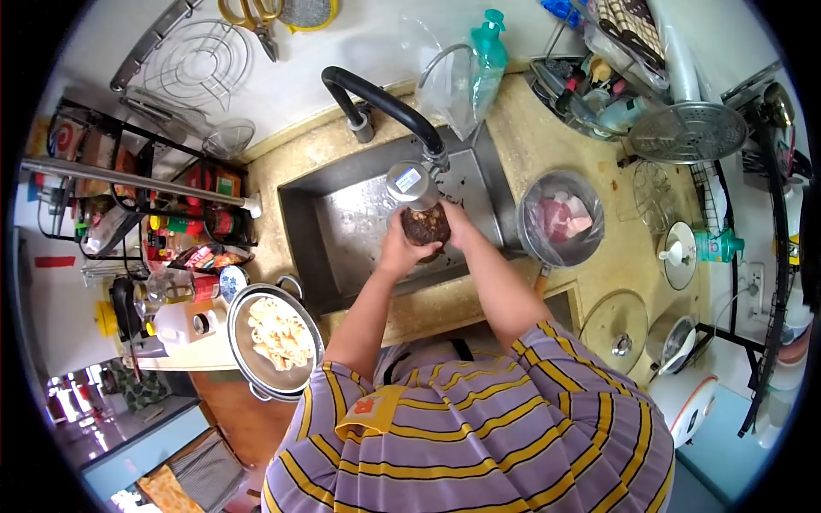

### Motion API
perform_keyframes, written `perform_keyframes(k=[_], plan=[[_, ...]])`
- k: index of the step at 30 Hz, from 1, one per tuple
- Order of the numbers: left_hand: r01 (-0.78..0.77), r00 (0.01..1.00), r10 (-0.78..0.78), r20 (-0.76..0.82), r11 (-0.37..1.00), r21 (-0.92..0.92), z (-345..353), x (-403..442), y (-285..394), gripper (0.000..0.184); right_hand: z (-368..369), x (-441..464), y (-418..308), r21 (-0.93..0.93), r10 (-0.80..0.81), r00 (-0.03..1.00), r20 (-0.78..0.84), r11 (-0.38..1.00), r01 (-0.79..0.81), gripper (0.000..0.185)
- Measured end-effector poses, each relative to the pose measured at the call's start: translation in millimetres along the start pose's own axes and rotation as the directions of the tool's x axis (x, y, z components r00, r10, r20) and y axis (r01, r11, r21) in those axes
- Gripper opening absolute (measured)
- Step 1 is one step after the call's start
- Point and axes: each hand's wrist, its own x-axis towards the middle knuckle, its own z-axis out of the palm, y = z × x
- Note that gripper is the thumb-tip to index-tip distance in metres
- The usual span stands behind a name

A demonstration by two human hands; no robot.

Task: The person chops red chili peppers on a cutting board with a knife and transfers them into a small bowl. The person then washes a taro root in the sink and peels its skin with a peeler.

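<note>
We see a round, dark brown lump (425,227) with rough skin and a few pale patches, held over the sink, right by the round metal head (411,185) of the tap; from above we cannot tell whether the two touch. Both hands grasp it: the left hand (398,246) has its palm on the left side, with the thumb reaching across the near face, and the right hand (459,225) presses against the right side. The black curved spout (376,84) arches over the steel sink (332,224) to that head.

To the right of the sink, on the stone-coloured worktop (516,141), we find a pan (560,256) lined with clear plastic, with pieces of pink meat (562,217) inside. Nearer us on that side lies a glass lid (617,329) with a knob. On the left, near the sink's corner, a metal pot (242,352) holds a heap of pale slices (279,333). Behind the sink a green pump bottle (488,56) stands beside a clear bag (451,90), and scissors (256,24) hang on the wall to the left.
</note>
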Motion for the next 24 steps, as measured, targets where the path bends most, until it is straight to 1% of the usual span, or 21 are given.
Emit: perform_keyframes(k=[2,3,4,5,6,7,8,10,11,12,13,14,15,16,17,18,19,21,22,23,24], plan=[[0.033,0.999,-0.033,-0.001,0.999,-0.024,2,2,-8,0.116,8,-9,8,-0.224,-0.268,0.963,0.017,0.938,0.265,0.042],[0.049,0.999,-0.050,-0.001,0.998,-0.036,1,2,-10,0.117,12,-12,14,-0.328,-0.392,0.919,0.048,0.862,0.385,0.044],[-0.026,1.000,0.026,-0.004,0.996,0.082,-5,5,-3,0.105,12,-3,33,-0.464,-0.526,0.849,0.040,0.743,0.482,0.051],[0.017,1.000,-0.018,0.003,0.982,0.190,-5,10,-2,0.098,16,9,46,-0.664,-0.694,0.718,0.056,0.511,0.546,0.052],[0.059,0.998,-0.063,0.006,0.954,0.294,-3,15,-2,0.090,23,1,61,-0.784,-0.759,0.649,0.057,0.369,0.500,0.052],[0.100,0.994,-0.111,0.005,0.913,0.395,-1,17,-4,0.083,29,-6,69,-0.829,-0.816,0.575,0.059,0.281,0.484,0.052],[0.081,0.994,-0.103,0.024,0.887,0.455,0,21,-21,0.067,34,-13,77,-0.871,-0.866,0.496,0.060,0.197,0.451,0.052],[0.019,0.997,-0.056,0.061,0.877,0.480,-2,19,-11,0.067,47,-26,72,-0.854,-0.948,0.317,0.028,0.143,0.500,0.050],[-0.010,0.996,-0.034,0.081,0.870,0.493,-6,15,-3,0.067,47,-33,61,-0.849,-0.860,0.509,-0.007,0.274,0.452,0.046],[-0.128,0.988,0.073,0.134,0.870,0.475,-11,9,5,0.077,50,-44,35,-0.838,-0.733,0.679,-0.037,0.393,0.379,0.042],[-0.146,0.986,0.092,0.139,0.881,0.450,-16,4,16,0.089,48,-44,11,-0.822,-0.571,0.819,-0.062,0.495,0.283,0.039],[-0.166,0.980,0.099,0.170,0.878,0.449,-18,0,26,0.093,23,17,19,-0.787,-0.428,0.902,-0.051,0.573,0.227,0.029],[-0.191,0.973,0.109,0.201,0.873,0.448,-19,-2,35,0.097,18,12,5,-0.407,-0.065,0.997,0.042,0.910,0.076,0.028],[-0.171,0.972,0.083,0.218,0.888,0.428,-19,-6,44,0.101,3,36,4,-0.360,0.052,0.992,0.118,0.933,-0.006,0.028],[-0.184,0.967,0.095,0.238,0.902,0.390,-18,-8,47,0.110,-12,58,8,-0.323,0.165,0.966,0.199,0.942,-0.095,0.027],[-0.161,0.972,0.086,0.219,0.921,0.354,-17,-10,47,0.110,-12,44,-2,-0.320,0.240,0.947,0.212,0.933,-0.165,0.031],[-0.139,0.977,0.077,0.200,0.939,0.315,-17,-10,48,0.110,-8,24,-10,-0.286,0.242,0.951,0.193,0.941,-0.181,0.034],[-0.030,0.992,0.024,0.127,0.998,0.050,-14,-3,15,0.104,-2,-15,-17,-0.221,0.246,0.957,0.153,0.952,-0.209,0.041],[0.023,0.995,-0.015,0.097,0.996,-0.087,-7,-1,-9,0.102,-16,-2,3,-0.108,0.158,0.936,0.314,0.986,-0.130,0.050],[0.107,0.994,-0.089,0.067,0.925,-0.365,2,6,-32,0.088,-23,4,18,-0.068,0.116,0.922,0.369,0.993,-0.098,0.053],[0.271,0.962,-0.246,0.115,0.832,-0.484,-5,10,-17,0.083,-26,7,32,-0.025,0.073,0.903,0.422,0.997,-0.069,0.058]])
